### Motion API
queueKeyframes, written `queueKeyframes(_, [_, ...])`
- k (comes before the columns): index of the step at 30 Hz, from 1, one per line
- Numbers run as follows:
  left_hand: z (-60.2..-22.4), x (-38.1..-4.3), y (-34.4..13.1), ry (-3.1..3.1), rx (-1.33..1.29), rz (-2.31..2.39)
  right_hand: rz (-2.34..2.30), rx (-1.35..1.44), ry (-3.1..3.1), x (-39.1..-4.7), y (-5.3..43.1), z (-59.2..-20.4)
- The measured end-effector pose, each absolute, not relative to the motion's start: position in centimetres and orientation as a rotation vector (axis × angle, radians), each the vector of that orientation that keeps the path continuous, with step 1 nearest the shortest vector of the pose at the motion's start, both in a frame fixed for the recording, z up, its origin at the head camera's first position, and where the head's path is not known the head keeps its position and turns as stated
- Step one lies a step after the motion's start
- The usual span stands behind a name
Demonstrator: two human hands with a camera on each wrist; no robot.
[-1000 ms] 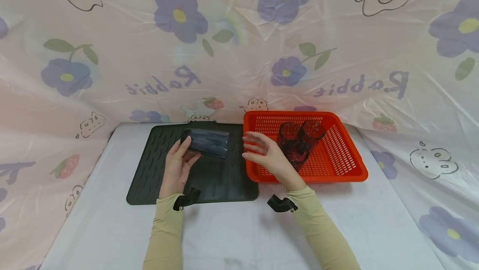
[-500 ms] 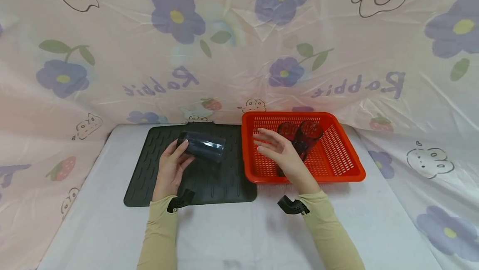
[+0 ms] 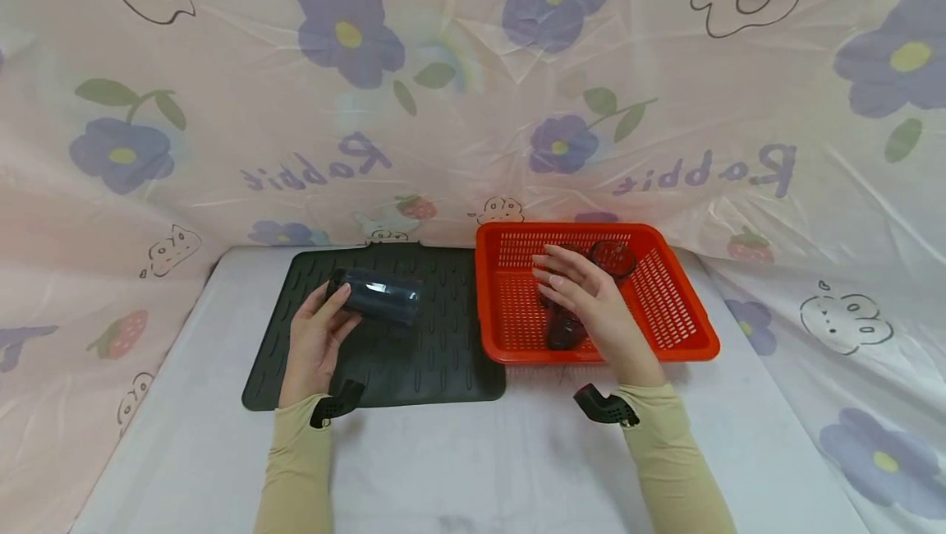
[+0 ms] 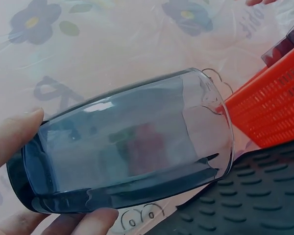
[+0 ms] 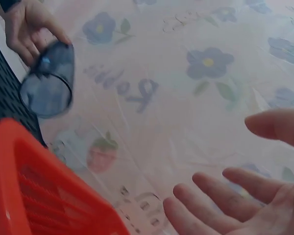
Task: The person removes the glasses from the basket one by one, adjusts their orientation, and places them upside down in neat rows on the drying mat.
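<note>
Glass point(image 3: 380, 297) is sideways above the dark mat point(image 3: 436, 365); we see the left hand point(image 3: 314, 341) grip it near its base, probably to leave the rim untouched. Over the red basket point(image 3: 532, 356), the right hand point(image 3: 600, 308) has loosely extended fingers, holding nothing.

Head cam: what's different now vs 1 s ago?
The left hand and the glass it holds have shifted left above the mat. The right hand, empty, has moved right and now hides more of the glasses in the basket. Nothing newly gripped or released. Mat and red basket stayed put.
</note>
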State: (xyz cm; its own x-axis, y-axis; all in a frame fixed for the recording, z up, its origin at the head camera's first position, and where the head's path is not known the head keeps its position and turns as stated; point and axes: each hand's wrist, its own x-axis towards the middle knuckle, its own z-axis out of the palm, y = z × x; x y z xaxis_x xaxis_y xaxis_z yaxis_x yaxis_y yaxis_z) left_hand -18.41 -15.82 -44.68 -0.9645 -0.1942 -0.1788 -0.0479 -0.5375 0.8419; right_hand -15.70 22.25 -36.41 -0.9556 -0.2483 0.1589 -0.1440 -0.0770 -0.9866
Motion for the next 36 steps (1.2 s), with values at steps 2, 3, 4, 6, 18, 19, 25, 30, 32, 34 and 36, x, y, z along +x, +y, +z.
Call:
queueKeyframes(2, [-44.6,-18.4,-16.2,-1.470,0.394,-2.643,-2.208,-0.469,2.117,-15.5,22.9,-36.2])
queueKeyframes(3, [-44.6,-18.4,-16.3,-1.468,0.398,-2.639,-2.210,-0.490,2.126,-15.5,23.2,-36.1])
queueKeyframes(4, [-44.6,-18.4,-16.5,-1.470,0.402,-2.630,-2.208,-0.509,2.142,-15.4,23.6,-36.1])
queueKeyframes(6, [-44.6,-18.4,-16.9,-1.475,0.411,-2.619,-2.211,-0.534,2.167,-15.3,24.4,-36.0])
queueKeyframes(18, [-44.8,-17.5,-18.9,-1.584,0.526,-2.492,-2.144,-0.389,2.335,-15.0,28.2,-37.2])
queueKeyframes(19, [-44.9,-17.5,-19.1,-1.582,0.532,-2.493,-2.134,-0.371,2.347,-15.0,28.4,-37.4])
queueKeyframes(25, [-44.9,-17.4,-20.3,-1.602,0.545,-2.474,-2.056,-0.306,2.413,-14.9,29.2,-38.2])
queueKeyframes(30, [-44.8,-17.4,-21.2,-1.585,0.545,-2.459,-2.023,-0.280,2.439,-14.9,29.7,-38.6])
queueKeyframes(32, [-44.7,-17.4,-21.6,-1.573,0.553,-2.451,-2.014,-0.274,2.447,-15.0,29.8,-38.8])
queueKeyframes(34, [-44.6,-17.4,-21.8,-1.565,0.559,-2.442,-2.006,-0.265,2.457,-15.1,29.8,-39.0])
queueKeyframes(36, [-44.6,-17.4,-22.0,-1.559,0.564,-2.438,-2.001,-0.248,2.462,-15.2,29.9,-39.2])
